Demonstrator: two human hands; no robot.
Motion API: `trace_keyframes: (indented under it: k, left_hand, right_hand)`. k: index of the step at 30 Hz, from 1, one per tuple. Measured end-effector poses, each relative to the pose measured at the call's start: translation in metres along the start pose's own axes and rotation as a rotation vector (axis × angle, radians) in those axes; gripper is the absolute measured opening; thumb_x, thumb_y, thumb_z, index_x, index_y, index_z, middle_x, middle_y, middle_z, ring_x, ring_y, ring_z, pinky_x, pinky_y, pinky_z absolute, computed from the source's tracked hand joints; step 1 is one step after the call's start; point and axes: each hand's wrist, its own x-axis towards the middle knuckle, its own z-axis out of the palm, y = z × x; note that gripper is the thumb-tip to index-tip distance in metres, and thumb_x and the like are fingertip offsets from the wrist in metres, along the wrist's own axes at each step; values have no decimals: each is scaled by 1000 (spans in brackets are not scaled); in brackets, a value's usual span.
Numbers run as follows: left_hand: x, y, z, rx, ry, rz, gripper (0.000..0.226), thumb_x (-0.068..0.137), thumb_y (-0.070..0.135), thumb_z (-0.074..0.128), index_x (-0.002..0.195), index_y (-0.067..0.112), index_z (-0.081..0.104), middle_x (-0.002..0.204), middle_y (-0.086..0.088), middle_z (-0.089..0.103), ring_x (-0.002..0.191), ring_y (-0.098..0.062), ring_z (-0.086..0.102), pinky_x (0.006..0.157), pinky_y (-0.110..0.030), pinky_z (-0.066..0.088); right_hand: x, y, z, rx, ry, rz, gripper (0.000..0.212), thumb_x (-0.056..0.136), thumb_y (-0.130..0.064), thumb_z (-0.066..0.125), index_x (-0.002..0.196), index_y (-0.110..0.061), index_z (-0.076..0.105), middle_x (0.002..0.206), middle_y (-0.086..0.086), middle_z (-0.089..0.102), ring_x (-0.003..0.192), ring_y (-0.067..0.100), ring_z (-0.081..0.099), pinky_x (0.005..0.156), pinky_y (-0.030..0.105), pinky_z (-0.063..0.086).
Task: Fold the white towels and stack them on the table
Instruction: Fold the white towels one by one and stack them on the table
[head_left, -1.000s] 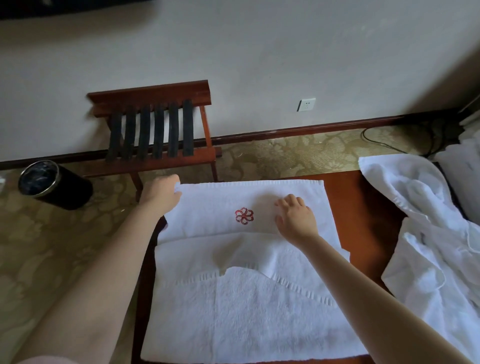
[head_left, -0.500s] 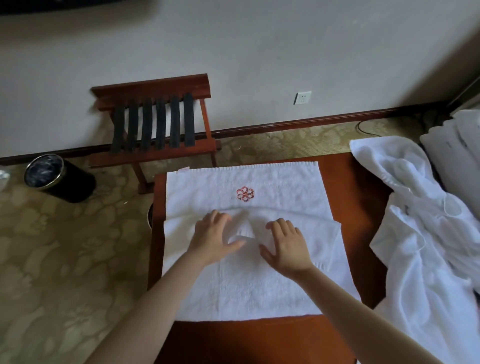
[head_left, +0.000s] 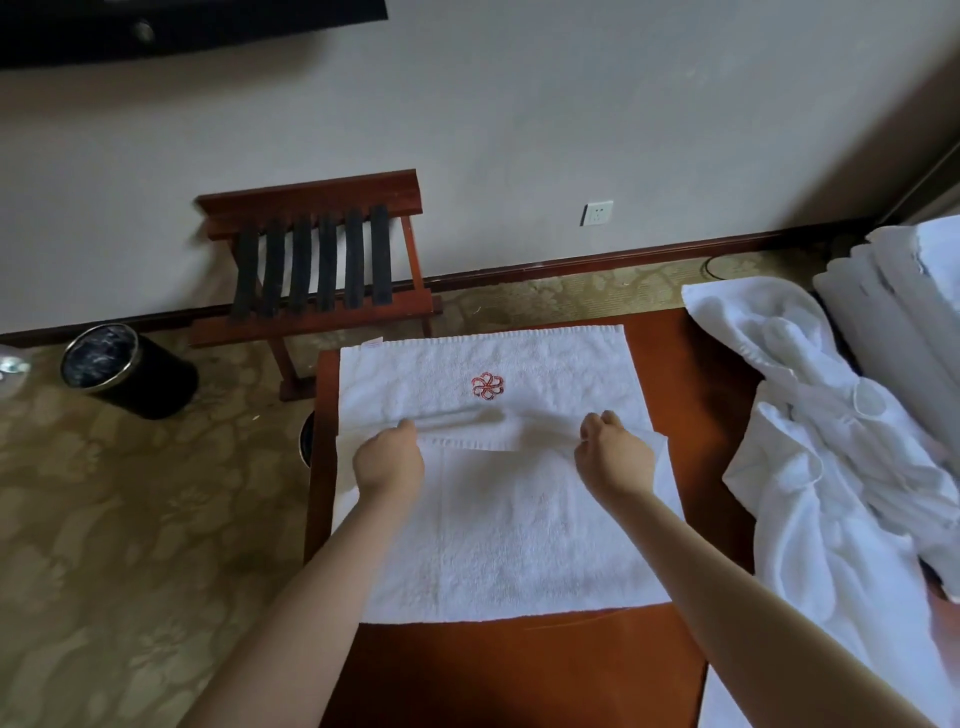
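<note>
White terry bunches under both grips: our left hand (head_left: 389, 460) curls its fingers over the hemmed edge of the towel (head_left: 498, 540), and our right hand (head_left: 613, 454) pinches the same edge further along with its fingers tucked in, so neither hand is open. The towel lies on the red-brown table (head_left: 519, 670), its far half flat and showing a red flower emblem (head_left: 487, 385), its near half doubled toward us. To fold well here, we judge, both hands should travel together and level, so the hem lands parallel to the far border and not skewed. The soft ridge between our hands wants smoothing before we press anything down. We should also check the side edges, since the near layer seems to jut out past the far one on the right. A loose white heap (head_left: 831, 467) lies at the table's right, with folded stock (head_left: 904, 322) just beyond it.
</note>
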Motion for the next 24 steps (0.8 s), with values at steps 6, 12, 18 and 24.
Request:
trace_keyframes:
  k: [6,12,18,24]
  left_hand:
    - [47,9,-54,-93,97,-149,34,93,7,48,127,13,49,93,-11,67,83,-27,65,44,-23,25]
    - [95,11,-69,-98,173,-173,23,92,6,50,115,9,53,91,-13,68,82,-29,65,53,-25,33]
    - [129,8,-26,-115,19,-142,33,92,11,47,124,16,55,115,-7,62,106,-26,57,74,-31,42]
    - [143,-11,-8,-193,175,-187,35,83,25,55,116,17,65,126,-6,46,119,-28,34,95,-41,31]
  right_hand:
    - [66,-18,-52,17,98,4,20,84,2,41,93,-15,45,88,6,54,61,26,45,54,30,37]
    - [126,-31,-59,12,117,-43,19,91,-1,43,107,-8,50,100,10,60,68,28,47,47,26,23]
    - [155,-17,-7,-15,-79,-50,24,95,-16,48,118,-11,53,119,9,54,94,31,57,62,33,43]
    - [157,3,9,-69,91,5,28,87,-31,57,100,-8,66,111,10,59,104,34,49,77,37,38]
